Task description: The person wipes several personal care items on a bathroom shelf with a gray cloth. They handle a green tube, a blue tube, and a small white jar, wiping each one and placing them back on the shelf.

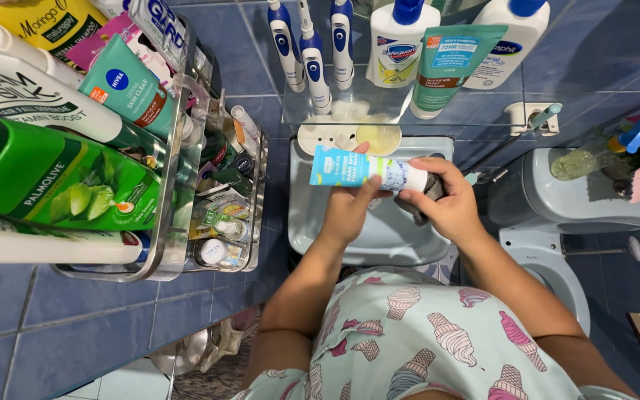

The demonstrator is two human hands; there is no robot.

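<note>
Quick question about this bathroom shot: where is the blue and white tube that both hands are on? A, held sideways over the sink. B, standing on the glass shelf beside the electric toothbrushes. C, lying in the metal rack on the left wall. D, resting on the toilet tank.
A: the left hand and right hand hold the blue and white tube sideways in the air above the sink.

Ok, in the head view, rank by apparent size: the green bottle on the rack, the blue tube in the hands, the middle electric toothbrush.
1. Green bottle, largest, though it is nearest the camera.
2. Blue tube, held by the left hand and right hand.
3. Middle electric toothbrush, smallest.
</note>
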